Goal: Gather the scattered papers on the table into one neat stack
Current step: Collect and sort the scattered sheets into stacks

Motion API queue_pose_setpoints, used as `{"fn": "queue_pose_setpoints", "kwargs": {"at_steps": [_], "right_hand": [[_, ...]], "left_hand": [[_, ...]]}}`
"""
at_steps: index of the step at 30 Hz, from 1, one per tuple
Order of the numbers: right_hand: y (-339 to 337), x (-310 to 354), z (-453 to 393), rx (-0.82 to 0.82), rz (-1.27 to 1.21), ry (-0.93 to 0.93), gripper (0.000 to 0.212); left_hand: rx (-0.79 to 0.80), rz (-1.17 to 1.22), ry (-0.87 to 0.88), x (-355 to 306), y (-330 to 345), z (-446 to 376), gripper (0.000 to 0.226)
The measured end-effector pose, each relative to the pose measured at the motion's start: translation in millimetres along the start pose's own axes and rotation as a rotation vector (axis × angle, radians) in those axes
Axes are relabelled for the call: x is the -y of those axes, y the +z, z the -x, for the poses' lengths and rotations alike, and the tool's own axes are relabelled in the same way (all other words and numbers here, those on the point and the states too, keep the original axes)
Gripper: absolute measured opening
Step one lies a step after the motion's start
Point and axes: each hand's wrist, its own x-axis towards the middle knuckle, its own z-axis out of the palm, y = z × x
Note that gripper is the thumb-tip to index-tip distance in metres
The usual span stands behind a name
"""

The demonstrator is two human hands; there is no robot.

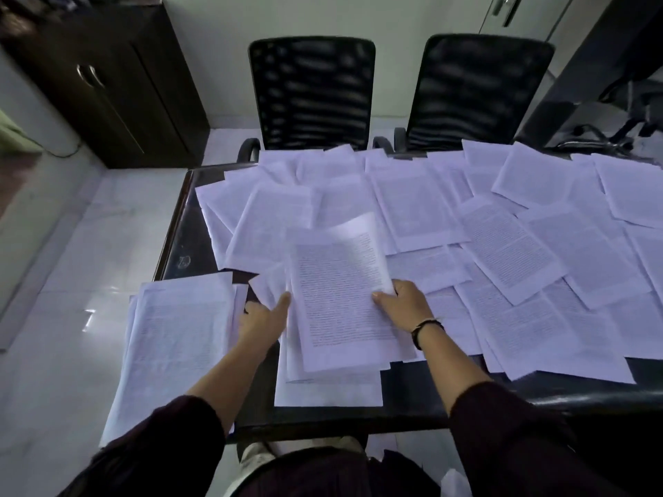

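Observation:
Printed white papers lie scattered and overlapping across most of the dark table. In front of me a loose pile of sheets is forming near the front edge, its top sheet slightly lifted at the far end. My right hand grips the right edge of that top sheet, thumb on top. My left hand rests at the pile's left edge, thumb against the sheets and fingers tucked under or beside them. Another batch of papers hangs over the table's left edge.
Two black mesh office chairs stand at the table's far side. A dark wooden cabinet is at the back left. White tiled floor lies to the left. A bare strip of tabletop runs along the front edge.

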Motion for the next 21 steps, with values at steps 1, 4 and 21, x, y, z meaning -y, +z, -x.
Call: {"fn": "queue_pose_setpoints", "kwargs": {"at_steps": [1, 4, 21], "right_hand": [[12.1, -10.7, -4.5, 0.013, 0.029, 0.032, 0.016], [40.6, -29.2, -16.1, -0.033, 0.196, 0.078, 0.055], [56.2, -18.4, -13.7, 0.224, -0.267, 0.011, 0.042]], "left_hand": [[0.008, -0.028, -0.096, 9.7, 9.0, -1.7, 0.114], [-0.027, -0.061, -0.09, 18.6, 28.9, 0.2, 0.095], [0.21, 0.297, 0.214, 12.5, 23.7, -3.5, 0.023]]}}
